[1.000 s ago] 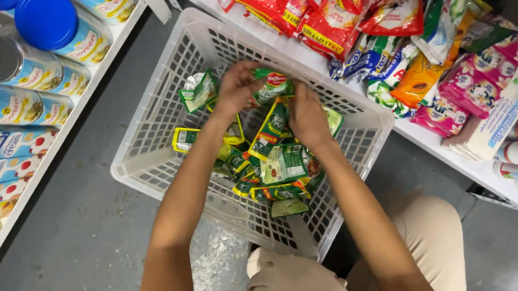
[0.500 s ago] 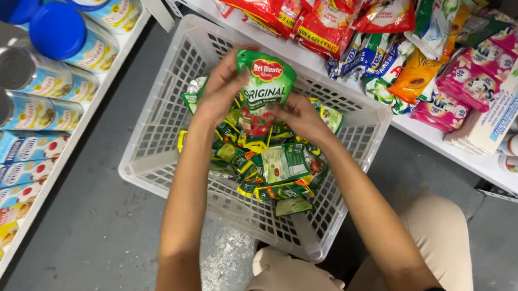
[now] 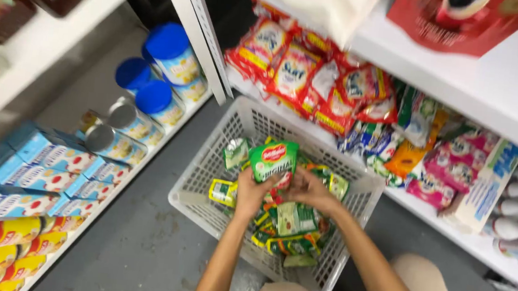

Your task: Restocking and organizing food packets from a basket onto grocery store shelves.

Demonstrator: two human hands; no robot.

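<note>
Here, near the middle of the frame, both hands met over a white plastic mesh basket (image 3: pixel 206 178) that stood on the grey floor (image 3: pixel 137 247) between two white shelf units. The left hand (image 3: pixel 250 193) and the right hand (image 3: pixel 310 190) together held a green pouch (image 3: pixel 274 160) with a red oval on its front, raised upright above the heap of similar green and yellow pouches (image 3: pixel 289 229) that filled the basket. The pouch stood above and between the two hands, its lower edge pinched in the curled fingers of both, the left from the pouch's lower left and the right from its lower right; the fingers were closed around it rather than spread. In the upper centre of the frame, red and white sachets (image 3: pixel 296 74) lay on the low shelf behind the basket, with pink packets (image 3: pixel 450 171) further right. At the left, blue-lidded jars (image 3: pixel 167 50) stood above metal cans (image 3: pixel 116 133), and blue cartons (image 3: pixel 32 169) lay lower still.
</note>
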